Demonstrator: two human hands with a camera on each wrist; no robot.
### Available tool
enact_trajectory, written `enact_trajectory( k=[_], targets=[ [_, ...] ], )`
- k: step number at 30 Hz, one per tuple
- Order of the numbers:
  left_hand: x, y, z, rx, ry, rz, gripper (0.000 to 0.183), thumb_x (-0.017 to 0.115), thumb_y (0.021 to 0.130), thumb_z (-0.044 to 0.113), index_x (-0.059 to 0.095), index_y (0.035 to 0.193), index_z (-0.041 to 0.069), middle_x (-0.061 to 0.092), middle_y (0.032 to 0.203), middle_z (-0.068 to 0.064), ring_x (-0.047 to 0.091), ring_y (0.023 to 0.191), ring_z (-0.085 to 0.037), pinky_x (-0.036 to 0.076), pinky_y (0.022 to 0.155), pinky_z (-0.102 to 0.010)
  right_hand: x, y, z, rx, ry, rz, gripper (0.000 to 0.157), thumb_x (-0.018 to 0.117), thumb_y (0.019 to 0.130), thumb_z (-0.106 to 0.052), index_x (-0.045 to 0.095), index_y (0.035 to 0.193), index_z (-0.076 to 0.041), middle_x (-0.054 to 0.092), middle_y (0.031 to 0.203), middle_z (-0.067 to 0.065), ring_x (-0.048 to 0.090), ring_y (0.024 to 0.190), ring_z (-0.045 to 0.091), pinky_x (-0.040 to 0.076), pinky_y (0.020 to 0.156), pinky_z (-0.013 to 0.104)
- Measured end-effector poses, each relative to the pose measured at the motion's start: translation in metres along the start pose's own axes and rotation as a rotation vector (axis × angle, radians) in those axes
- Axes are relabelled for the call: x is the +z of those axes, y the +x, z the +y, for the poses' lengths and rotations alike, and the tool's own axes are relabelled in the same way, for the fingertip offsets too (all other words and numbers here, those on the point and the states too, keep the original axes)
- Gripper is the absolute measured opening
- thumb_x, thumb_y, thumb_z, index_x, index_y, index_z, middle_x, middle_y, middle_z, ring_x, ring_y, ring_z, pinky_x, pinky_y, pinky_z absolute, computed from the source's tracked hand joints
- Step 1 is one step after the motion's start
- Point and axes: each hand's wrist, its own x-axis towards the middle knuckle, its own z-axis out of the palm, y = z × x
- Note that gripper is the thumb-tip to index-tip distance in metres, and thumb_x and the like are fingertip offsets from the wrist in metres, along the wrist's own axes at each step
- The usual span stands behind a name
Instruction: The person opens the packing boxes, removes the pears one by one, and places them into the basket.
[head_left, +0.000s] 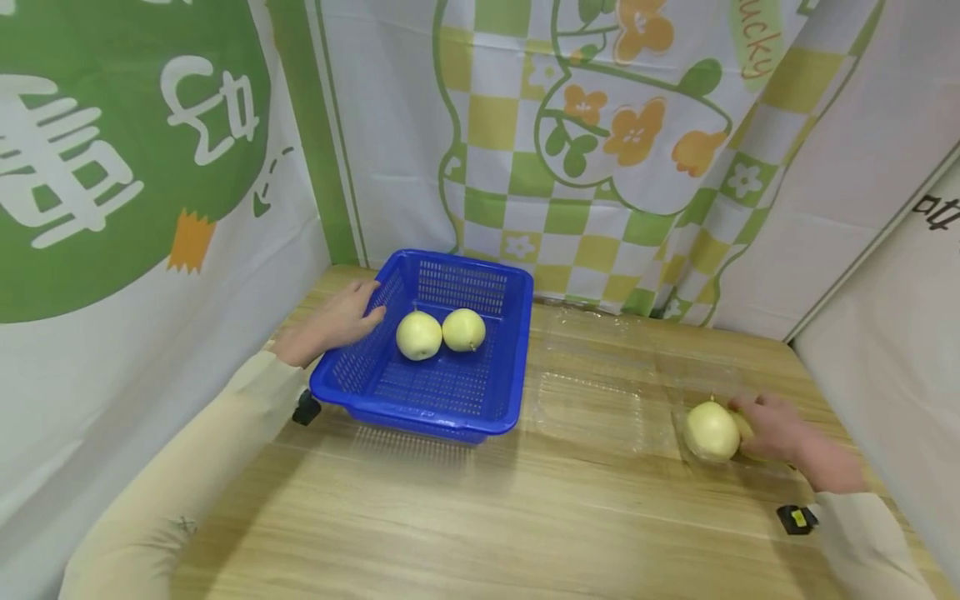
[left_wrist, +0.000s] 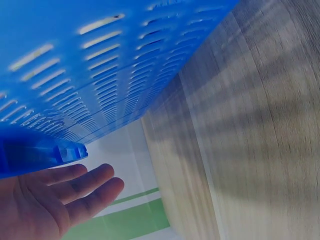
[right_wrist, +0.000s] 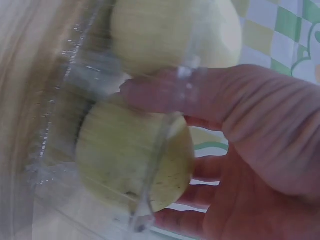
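Pear (right_wrist: 122, 155), smooth and round, is clasped by our right hand (head_left: 780, 435) while our straight-fingered left hand (head_left: 337, 318) touches the perforated plastic basket (head_left: 427, 418) before an "ucky"-lettered curtain (head_left: 570, 218).

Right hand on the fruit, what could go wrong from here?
1. The right hand grips one fruit with a neighbouring fruit close beside it; lifting could knock or bruise that one.
2. The clear plastic container around them looks thin, so it might snag and drag along.
3. Two more fruits sit loose in the blue basket; a push from the left hand at its rim could set them rolling.
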Motion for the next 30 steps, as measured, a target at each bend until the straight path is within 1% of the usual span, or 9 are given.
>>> enact_trajectory(
  k=[2, 4, 7, 13, 17, 20, 25, 30],
  targets=[
    [0.0, 0.0, 0.0, -0.004, 0.01, -0.017, 0.06, 0.042, 0.095, 0.03, 0.027, 0.14, -0.008, 0.033, 0.139, -0.032, 0.034, 0.127, -0.044, 0.03, 0.104, -0.056, 0.003, 0.0, 0.0, 0.018, -0.011, -0.007, 0.059, 0.076, 0.059, -0.012, 0.054, 0.112, 0.004, 0.048, 0.091, 0.029, 0.047, 0.081, 0.045, 0.043, 0.061, 0.055],
    [0.0, 0.0, 0.0, -0.006, 0.015, -0.032, 0.061, 0.041, 0.095, 0.029, 0.025, 0.141, -0.008, 0.032, 0.139, -0.033, 0.032, 0.128, -0.045, 0.029, 0.104, -0.056, 0.005, 0.001, -0.001, 0.041, -0.021, -0.022, 0.065, 0.077, 0.061, -0.016, 0.052, 0.117, 0.004, 0.046, 0.093, 0.03, 0.046, 0.083, 0.047, 0.044, 0.062, 0.057],
    [0.001, 0.0, 0.0, -0.013, 0.012, -0.046, 0.062, 0.041, 0.096, 0.03, 0.022, 0.142, -0.008, 0.029, 0.141, -0.033, 0.031, 0.129, -0.045, 0.027, 0.105, -0.056, 0.007, 0.0, -0.003, 0.059, -0.04, -0.031, 0.072, 0.08, 0.061, -0.024, 0.05, 0.121, 0.002, 0.046, 0.095, 0.03, 0.045, 0.085, 0.048, 0.044, 0.061, 0.06],
    [0.001, -0.001, 0.0, -0.016, 0.017, -0.049, 0.063, 0.04, 0.096, 0.031, 0.022, 0.142, -0.007, 0.029, 0.141, -0.033, 0.031, 0.129, -0.046, 0.027, 0.105, -0.056, 0.011, -0.001, -0.005, 0.072, -0.075, -0.024, 0.078, 0.082, 0.06, -0.037, 0.051, 0.124, -0.006, 0.047, 0.092, 0.023, 0.046, 0.084, 0.043, 0.044, 0.057, 0.053],
    [0.002, -0.001, 0.0, -0.018, 0.015, -0.044, 0.063, 0.04, 0.096, 0.031, 0.022, 0.142, -0.007, 0.028, 0.142, -0.032, 0.03, 0.13, -0.045, 0.027, 0.106, -0.055, 0.012, -0.001, -0.004, 0.077, -0.104, -0.03, 0.082, 0.081, 0.061, -0.043, 0.05, 0.128, -0.007, 0.049, 0.095, 0.023, 0.048, 0.086, 0.043, 0.044, 0.059, 0.055],
    [0.002, -0.002, 0.0, -0.019, 0.008, -0.049, 0.063, 0.039, 0.096, 0.03, 0.021, 0.143, -0.008, 0.028, 0.142, -0.032, 0.029, 0.131, -0.045, 0.026, 0.106, -0.055, 0.013, -0.001, 0.0, 0.059, -0.118, -0.027, 0.077, 0.082, 0.061, -0.04, 0.053, 0.123, -0.004, 0.051, 0.097, 0.022, 0.05, 0.088, 0.043, 0.044, 0.063, 0.057],
    [0.001, -0.003, 0.001, -0.022, 0.006, -0.063, 0.063, 0.037, 0.096, 0.03, 0.019, 0.143, -0.007, 0.027, 0.143, -0.032, 0.028, 0.131, -0.044, 0.025, 0.107, -0.055, 0.016, -0.001, 0.006, 0.018, -0.127, -0.006, 0.061, 0.082, 0.06, -0.036, 0.059, 0.106, -0.005, 0.055, 0.096, 0.019, 0.053, 0.087, 0.044, 0.045, 0.064, 0.057],
    [0.001, -0.003, 0.002, -0.023, 0.012, -0.063, 0.063, 0.037, 0.096, 0.031, 0.019, 0.144, -0.007, 0.027, 0.143, -0.032, 0.028, 0.131, -0.044, 0.025, 0.107, -0.055, 0.023, 0.002, 0.01, -0.074, -0.139, 0.072, 0.049, 0.08, 0.059, -0.033, 0.061, 0.095, -0.005, 0.059, 0.089, 0.015, 0.058, 0.079, 0.039, 0.047, 0.064, 0.052]
  ],
)
